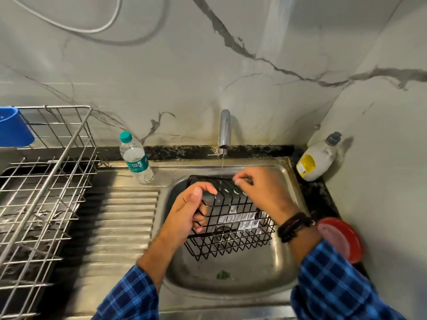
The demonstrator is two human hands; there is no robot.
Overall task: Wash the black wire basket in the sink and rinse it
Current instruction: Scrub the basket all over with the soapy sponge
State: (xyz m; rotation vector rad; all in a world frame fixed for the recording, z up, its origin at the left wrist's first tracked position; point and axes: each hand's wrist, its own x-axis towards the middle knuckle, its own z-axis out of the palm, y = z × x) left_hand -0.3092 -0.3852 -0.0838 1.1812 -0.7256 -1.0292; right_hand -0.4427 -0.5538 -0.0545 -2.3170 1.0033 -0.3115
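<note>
Basket (233,229), black wire, held tilted above the bowl of the sink (231,294), directly below the tap (224,130); a thin stream of water falls onto its far edge. White patches show through the mesh.

Left hand (188,210): fingers clenched round the basket's left side, thumb on top. Right hand (263,192): fingers (240,177) curled at the basket's far rim, pinching a small grey-green pad (247,180), too blurred to identify further. Dark bands (293,226) circle the right wrist; both sleeves are blue check.

A green scrap (223,274) lies on the sink floor near the front. The ribbed drainboard (124,215) adjoins the bowl on the left, with a water bottle (135,158) with a teal cap upright at its far corner. Further left, a wire rack (46,181) with a blue cup (13,129) at its far end.

On the dark speckled table (254,150), right far corner: a white jug (316,159) with a yellow label. A red lid (342,239) rests right of the sink.
</note>
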